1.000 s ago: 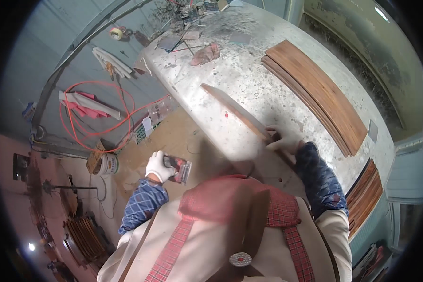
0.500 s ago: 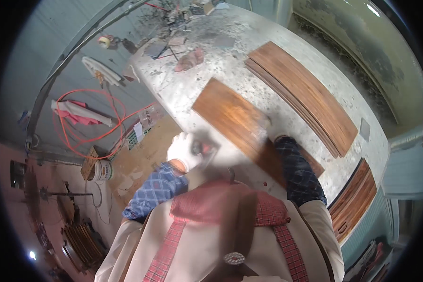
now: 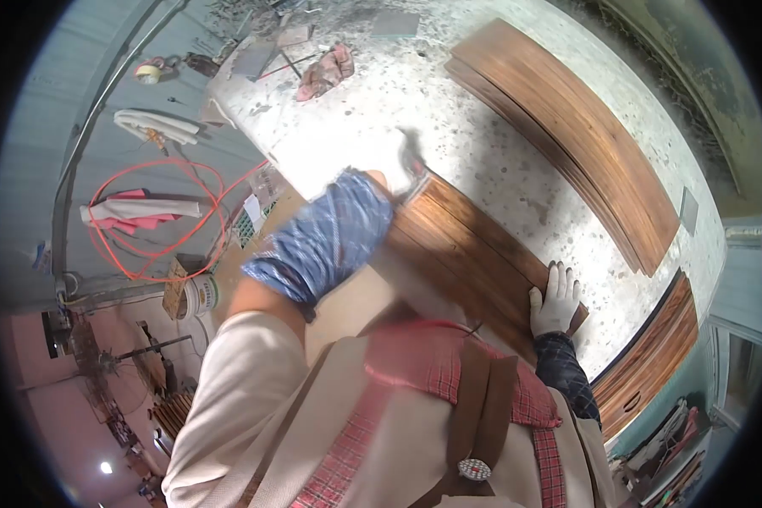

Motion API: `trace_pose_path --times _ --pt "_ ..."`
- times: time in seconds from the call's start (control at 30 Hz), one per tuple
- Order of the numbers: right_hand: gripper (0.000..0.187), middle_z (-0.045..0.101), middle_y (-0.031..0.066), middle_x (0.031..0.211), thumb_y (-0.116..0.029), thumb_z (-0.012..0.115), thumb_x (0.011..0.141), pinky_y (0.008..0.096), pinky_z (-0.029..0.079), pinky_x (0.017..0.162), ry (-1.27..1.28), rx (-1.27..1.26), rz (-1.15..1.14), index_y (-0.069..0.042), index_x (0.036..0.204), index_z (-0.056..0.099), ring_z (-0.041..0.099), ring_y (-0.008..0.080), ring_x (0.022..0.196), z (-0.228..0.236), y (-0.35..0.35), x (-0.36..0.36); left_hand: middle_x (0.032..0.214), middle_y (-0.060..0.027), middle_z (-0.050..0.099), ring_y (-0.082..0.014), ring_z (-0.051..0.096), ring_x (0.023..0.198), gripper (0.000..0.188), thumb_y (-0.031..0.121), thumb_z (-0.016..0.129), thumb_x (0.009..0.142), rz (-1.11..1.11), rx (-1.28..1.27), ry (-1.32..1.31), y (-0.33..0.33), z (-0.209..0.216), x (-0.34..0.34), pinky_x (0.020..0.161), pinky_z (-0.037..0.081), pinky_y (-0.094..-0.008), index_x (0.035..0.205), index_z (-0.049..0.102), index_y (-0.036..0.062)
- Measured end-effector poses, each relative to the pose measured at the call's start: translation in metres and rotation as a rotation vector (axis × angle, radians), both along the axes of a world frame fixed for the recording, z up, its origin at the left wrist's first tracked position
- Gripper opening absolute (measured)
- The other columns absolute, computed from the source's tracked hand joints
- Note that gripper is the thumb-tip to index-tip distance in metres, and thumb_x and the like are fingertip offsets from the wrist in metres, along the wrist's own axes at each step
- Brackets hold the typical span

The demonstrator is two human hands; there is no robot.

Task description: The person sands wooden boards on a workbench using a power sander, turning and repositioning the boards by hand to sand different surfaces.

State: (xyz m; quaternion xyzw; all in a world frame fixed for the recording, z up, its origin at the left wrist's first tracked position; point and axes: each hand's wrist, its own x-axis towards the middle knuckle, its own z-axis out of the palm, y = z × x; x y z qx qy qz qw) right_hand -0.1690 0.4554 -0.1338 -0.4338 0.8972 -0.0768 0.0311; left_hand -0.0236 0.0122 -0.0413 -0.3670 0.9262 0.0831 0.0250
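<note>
1. Two gloved hands are on one dark wooden board [image 3: 474, 254] that lies flat on the speckled white workbench [image 3: 449, 127], near the person and running from the middle out to the right.
2. The left hand [image 3: 381, 165], in a white glove, is at the board's far left end; it is washed out by glare and blurred, so whether its fingers are together or apart I cannot tell. Something small and grey juts from it just beside the board's corner, too blurred to make out.
3. The right hand [image 3: 555, 298], also in a white glove, lies flat on the board's near right end, fingers stretched out and slightly apart, clamped on nothing.
4. Farther right on the bench, well apart from that board, sits a stack of long brown planks [image 3: 567, 135].
5. A pink rag [image 3: 326, 72] lies at the far end of the bench.
6. Left of the bench, down on the floor, loops an orange cable [image 3: 165, 220].
</note>
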Motion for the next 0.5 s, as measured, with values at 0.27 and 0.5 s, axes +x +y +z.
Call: trace_pose_path --times 0.27,0.5 --pt "0.071 0.044 0.0181 0.159 -0.031 0.064 0.095 0.0569 0.022 0.126 -0.044 0.056 -0.025 -0.004 0.156 0.039 0.036 0.0429 0.148 0.003 0.000 0.005 0.113 -0.0211 0.066 -0.0426 0.065 0.105 0.055 0.027 0.082 0.064 -0.036 -0.071 0.084 -0.047 0.023 0.083 0.090 0.055 -0.0516 0.115 0.070 0.0102" --pt "0.074 0.046 0.0191 0.156 -0.023 0.072 0.087 0.0573 0.024 0.125 -0.037 -0.015 -0.032 -0.004 0.153 0.044 0.038 0.0430 0.147 0.011 -0.004 0.006 0.105 -0.0189 0.067 -0.0427 0.065 0.099 0.059 0.026 0.082 0.060 -0.199 -0.193 0.355 -0.027 -0.005 0.102 0.090 0.055 -0.0507 0.114 0.067 0.0080"
